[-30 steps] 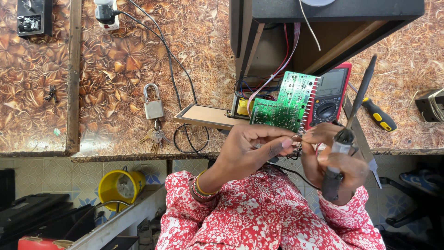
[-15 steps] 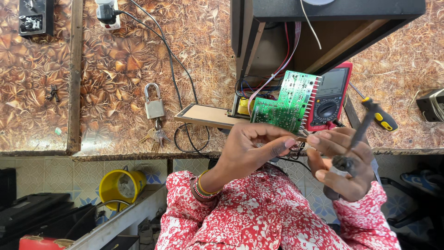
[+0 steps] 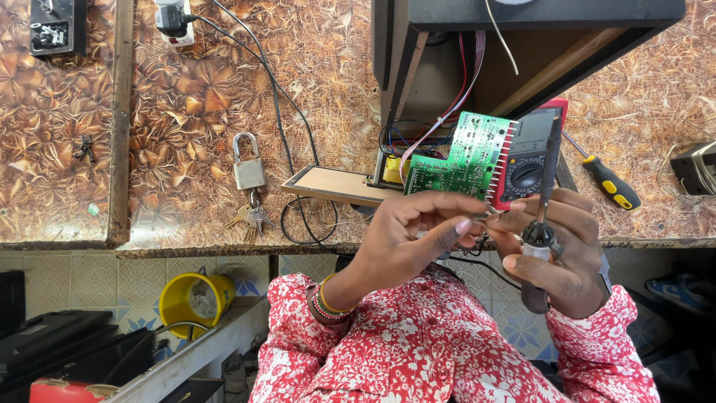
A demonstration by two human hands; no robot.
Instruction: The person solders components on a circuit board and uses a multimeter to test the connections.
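My right hand [image 3: 556, 250] grips a black soldering iron [image 3: 543, 205] by its handle, tip pointing up over a red multimeter [image 3: 531, 153]. My left hand [image 3: 414, 235] pinches a small wire or part [image 3: 477, 222] between thumb and forefinger, touching the right hand's fingertips. Just beyond the fingers a green circuit board [image 3: 462, 157] lies tilted, with coloured wires running from it into a dark open wooden box [image 3: 522, 52].
A padlock with keys [image 3: 250, 179], a black cable loop [image 3: 309, 220] and a thin board [image 3: 335, 184] lie on the patterned worktop. A yellow-handled screwdriver [image 3: 608, 181] lies at right. A wall plug [image 3: 173, 19] sits top left; a yellow bucket [image 3: 192, 301] below.
The soldering iron has swung from a rightward lean to nearly upright, and my right hand has risen to meet the left hand's fingers.
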